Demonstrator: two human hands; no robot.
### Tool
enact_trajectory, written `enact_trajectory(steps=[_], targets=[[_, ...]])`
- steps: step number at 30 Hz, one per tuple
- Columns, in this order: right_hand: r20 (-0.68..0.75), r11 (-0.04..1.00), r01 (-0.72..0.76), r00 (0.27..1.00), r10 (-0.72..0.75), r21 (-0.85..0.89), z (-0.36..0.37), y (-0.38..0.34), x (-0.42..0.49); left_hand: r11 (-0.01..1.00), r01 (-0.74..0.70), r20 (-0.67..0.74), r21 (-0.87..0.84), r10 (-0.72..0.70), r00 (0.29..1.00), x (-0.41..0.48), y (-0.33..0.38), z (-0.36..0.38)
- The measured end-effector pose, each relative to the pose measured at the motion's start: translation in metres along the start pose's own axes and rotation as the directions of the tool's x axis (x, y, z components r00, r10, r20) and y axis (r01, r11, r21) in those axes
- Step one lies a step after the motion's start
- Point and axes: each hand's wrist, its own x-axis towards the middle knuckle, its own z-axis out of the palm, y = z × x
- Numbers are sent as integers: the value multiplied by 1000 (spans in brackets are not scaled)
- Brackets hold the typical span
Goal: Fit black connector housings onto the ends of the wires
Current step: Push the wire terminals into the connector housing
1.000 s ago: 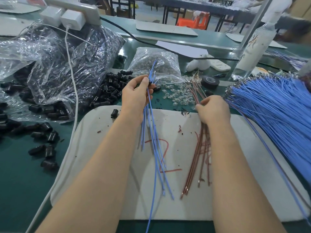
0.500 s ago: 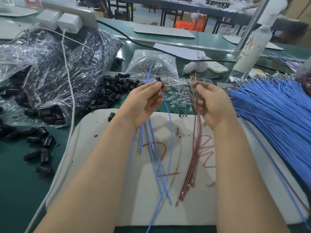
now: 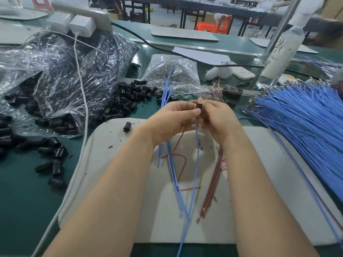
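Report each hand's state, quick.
Left hand: closed on blue wires, pinching one at the housing.
Right hand: closed on red wires, fingers at the housing.

Black connector housing [image 3: 199, 106]: small upright cylinder, pinched by left hand [image 3: 174, 121] above far edge of white mat [image 3: 115, 182]. One blue wire [image 3: 197, 154] hangs from its underside. Blue wire bundle [image 3: 169, 160] trails across mat centre. Red-brown wires [image 3: 213, 186], gripped in right hand [image 3: 219, 119], lie right of these. Loose housings [image 3: 130, 101] are heaped beyond mat's far-left corner.
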Motion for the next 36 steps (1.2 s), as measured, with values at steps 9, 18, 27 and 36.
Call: enact_trajectory(steps=[9, 18, 27, 36], targets=[[-416, 912, 268, 901, -124, 311, -14, -4, 2, 1000, 11, -153, 21, -7, 988, 2, 0, -10], [-116, 948, 234, 958, -263, -217, 11, 2, -1, 992, -106, -296, 70, 122, 947, 9, -1, -10], [-380, 917, 387, 837, -393, -96, 5, -9, -7, 698, -79, -289, 712, 393, 873, 9, -10, -7], [-264, 855, 392, 832, -487, -340, 9, -3, -8, 578, -97, -230, 810, 466, 854, 8, -11, -5]])
